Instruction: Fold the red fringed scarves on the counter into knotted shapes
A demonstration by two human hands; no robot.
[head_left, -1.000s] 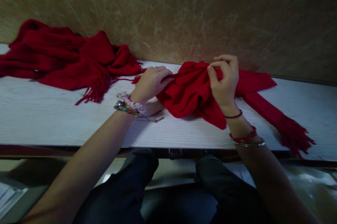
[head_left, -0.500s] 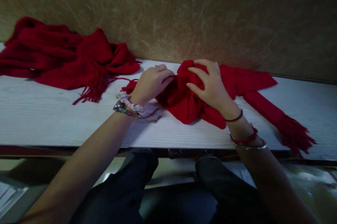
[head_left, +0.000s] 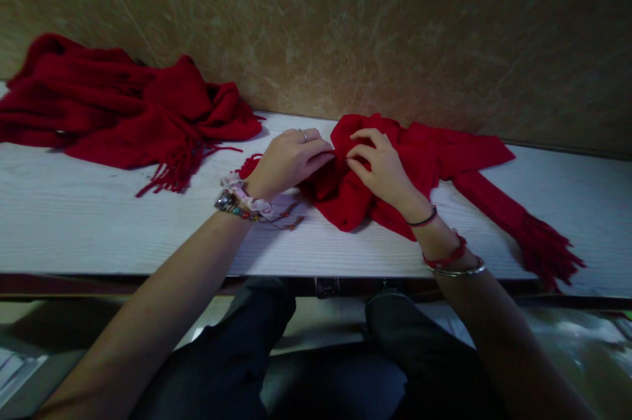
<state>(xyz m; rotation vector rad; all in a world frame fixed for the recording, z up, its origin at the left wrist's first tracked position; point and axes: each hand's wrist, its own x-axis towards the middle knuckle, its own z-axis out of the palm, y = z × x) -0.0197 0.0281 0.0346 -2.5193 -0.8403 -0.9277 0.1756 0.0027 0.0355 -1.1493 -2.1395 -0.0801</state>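
A crumpled red scarf (head_left: 353, 206) lies on the white wood-grain surface (head_left: 148, 229), with a fringed end stretching to the right. My left hand (head_left: 293, 160) pinches the scarf's left part between thumb and fingers, and some red fringe shows behind the wrist. Just to its right, my right hand (head_left: 380, 166) is over the middle of the scarf, fingers curved and apart, with the thumb and fingertips close to the cloth. Nothing is visibly gripped in it.
At the left lies another bunched red scarf (head_left: 118, 104), its fringe hanging toward the front. A brown marbled wall (head_left: 316, 25) rises behind the surface. My legs (head_left: 232, 341) are below the front edge.
My right hand has moved left, closer to my left hand. My left hand has shifted slightly right with the cloth. The scarf's right end has slid a little left.
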